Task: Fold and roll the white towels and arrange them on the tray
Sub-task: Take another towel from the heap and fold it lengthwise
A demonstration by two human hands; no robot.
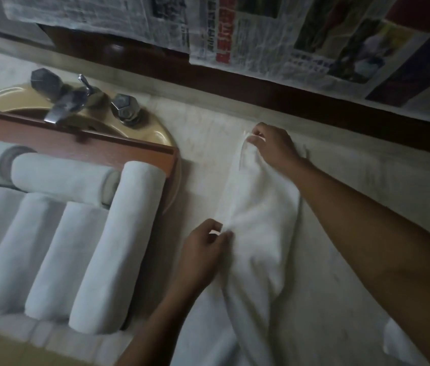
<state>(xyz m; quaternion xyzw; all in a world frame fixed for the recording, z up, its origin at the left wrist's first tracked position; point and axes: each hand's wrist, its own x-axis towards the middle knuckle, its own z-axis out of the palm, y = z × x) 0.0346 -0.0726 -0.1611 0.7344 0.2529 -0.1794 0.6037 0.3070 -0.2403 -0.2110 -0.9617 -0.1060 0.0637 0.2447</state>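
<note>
Pale stone countertop (203, 133). Carries wooden tray (76, 140) across inset tan sink (155, 133) at left, loosely folded white towel (261, 220) beside it.

1. A pale, faintly veined stone countertop (354, 233) is running from the left of the view to the right edge.
2. A tan oval basin (159, 134) is sitting sunk into the countertop at the left, with only its back rim showing.
3. A metal faucet (58, 109) is standing on that rim, flanked by a faceted left knob (45, 79) and right knob (125, 107).
4. A dark wooden ledge (261, 83) is running along the back of the countertop.
5. Newspaper sheets (261, 35) are hanging above the ledge, covering the surface behind.
6. Light is falling dimly, and the upper areas are lying in shadow.
</note>
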